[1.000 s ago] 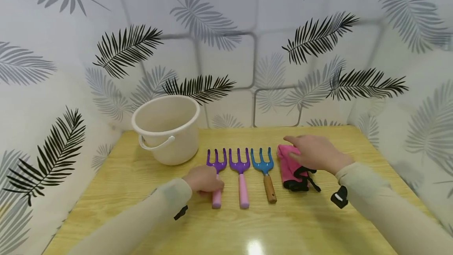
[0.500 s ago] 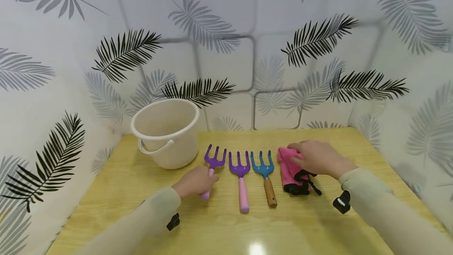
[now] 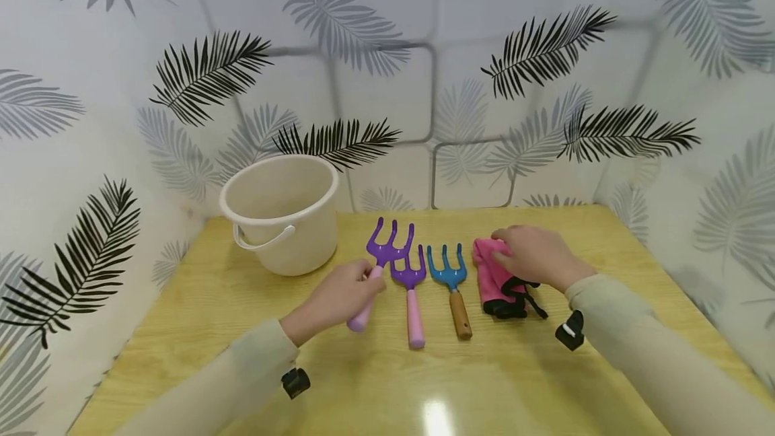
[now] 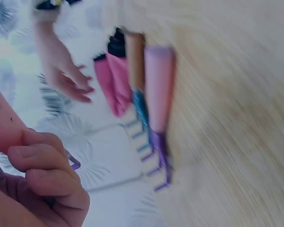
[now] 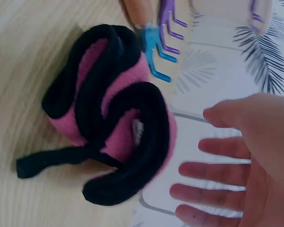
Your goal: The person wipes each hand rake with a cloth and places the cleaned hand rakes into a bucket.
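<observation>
Though its handle [image 3: 360, 320] is pink, the held fork [image 3: 385, 253] has purple tines [image 3: 393, 234].

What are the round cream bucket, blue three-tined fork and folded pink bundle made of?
Round cream bucket: probably satin plastic, by its smooth surface.
Blue three-tined fork: glossy coated metal or plastic, by its highlights; brown handle, perhaps matte wood by colour.
Folded pink bundle: apparently fuzzy fabric, softly creased.

"Where to find the bucket [image 3: 303, 241]?"
"On the table [image 3: 496, 382], at eleven o'clock, before the wall [image 3: 375, 99]."
"And toward the bucket's four o'clock?"
"See the first fork [image 3: 383, 253], in the left hand [image 3: 339, 295]."
"Then toward three?"
"Second fork [image 3: 413, 301], third fork [image 3: 449, 276], cloth bundle [image 3: 493, 274], and the right hand [image 3: 535, 254] near the bundle's two o'clock."
</observation>
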